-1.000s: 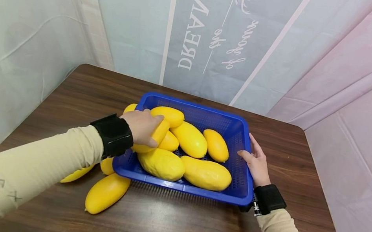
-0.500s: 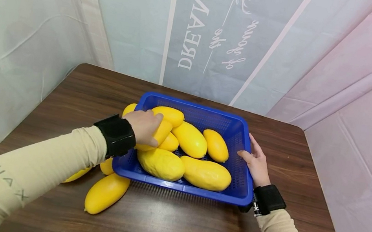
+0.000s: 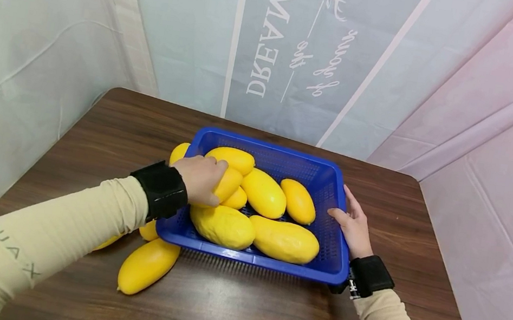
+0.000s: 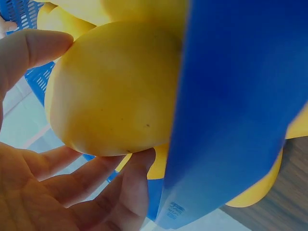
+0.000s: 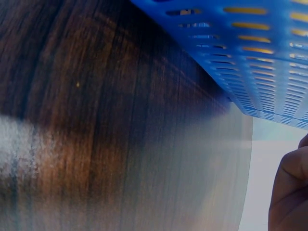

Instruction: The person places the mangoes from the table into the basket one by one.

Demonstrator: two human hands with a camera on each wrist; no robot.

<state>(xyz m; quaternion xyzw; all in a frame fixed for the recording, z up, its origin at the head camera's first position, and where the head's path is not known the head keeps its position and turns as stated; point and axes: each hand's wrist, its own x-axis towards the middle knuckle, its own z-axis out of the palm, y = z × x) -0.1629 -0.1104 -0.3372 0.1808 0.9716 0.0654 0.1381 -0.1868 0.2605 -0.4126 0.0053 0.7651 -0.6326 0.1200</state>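
Observation:
A blue plastic basket point(image 3: 247, 258) on the table contains several oblong yellow melons. At its left end, my left hand point(image 3: 197, 176) holds one yellow melon point(image 3: 229, 184). The left wrist view shows the thumb on one side of this melon point(image 4: 113, 91) and the other fingers around the opposite side, with the basket wall covering part of it. My right hand point(image 3: 353, 225) grips the basket's right rim, its thumb on the inner side. Only a small part of that hand point(image 5: 291, 192) appears in the right wrist view, beside the perforated basket wall point(image 5: 260, 57).
Outside the basket, a yellow melon point(image 3: 149, 268) lies at its front left corner. Others, partly hidden by the left arm and basket, lie along the left side, one melon point(image 3: 179, 152) near the back. A printed cloth point(image 3: 311, 53) hangs behind the brown table point(image 3: 240, 311).
My left hand, with the melon in it, has shifted slightly right over the basket. The right hand and the basket stay in place.

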